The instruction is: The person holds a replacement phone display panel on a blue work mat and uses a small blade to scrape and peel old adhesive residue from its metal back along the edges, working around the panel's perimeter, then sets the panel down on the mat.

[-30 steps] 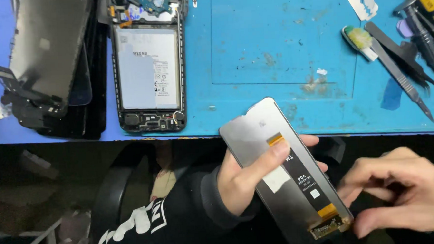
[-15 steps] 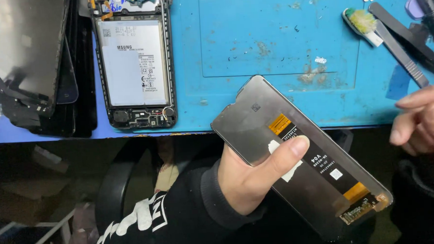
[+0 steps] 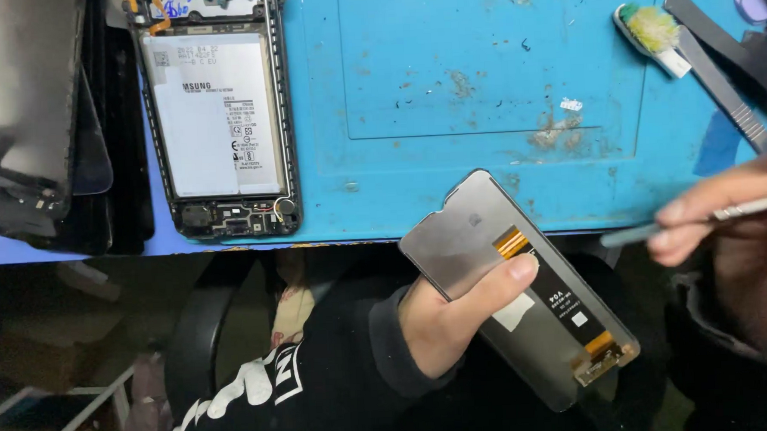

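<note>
My left hand (image 3: 444, 321) grips a loose phone display panel (image 3: 479, 237) by its edges, grey back side up, below the front edge of the blue mat (image 3: 447, 83). My thumb lies across the panel next to its orange flex cable (image 3: 512, 241). A black strip and a gold connector (image 3: 601, 352) run toward its lower end. My right hand (image 3: 737, 226) comes in from the right edge, pinching a thin metal tool (image 3: 728, 213). The tool's tip points left, a short way off the panel's right edge.
An opened phone (image 3: 220, 119) with a white battery lies on the mat at upper left. A stack of dark screens (image 3: 44, 135) sits beside it. A worn toothbrush (image 3: 651, 27) and dark hand tools (image 3: 731, 71) lie at the top right. A stool and dark floor are below.
My right hand rose from beside the panel's lower end to the tools at the right and now holds a thin metal tool. The left hand kept hold of the panel.
</note>
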